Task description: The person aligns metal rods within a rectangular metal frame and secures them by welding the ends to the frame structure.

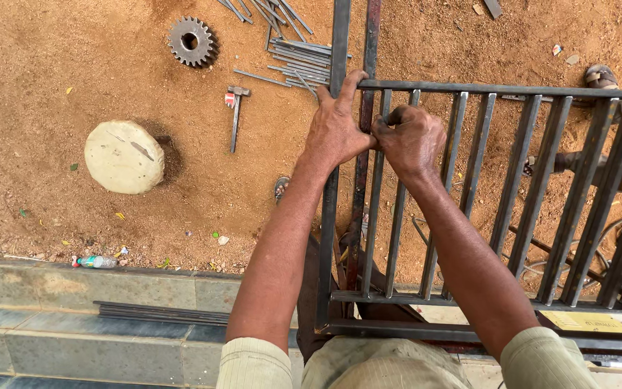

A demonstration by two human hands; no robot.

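Note:
A dark steel grille [512, 90] with several parallel bars lies flat in front of me, over sandy ground. My left hand [334, 130] grips the grille's outer frame bar [329, 216] near the top corner, thumb hooked over the cross rail. Right beside it, my right hand [413, 140] is closed around one of the thin inner bars [376, 216] just below the rail. The two hands touch each other. Both forearms reach out from pale sleeves at the bottom.
On the sand lie a hammer [235, 115], a toothed gear [192, 42], a bundle of steel rods [300, 61] and a round pale stone block [124, 156]. A stone step [73, 317] with more rods [163, 312] runs at lower left. A sandalled foot [602, 75] shows at the right.

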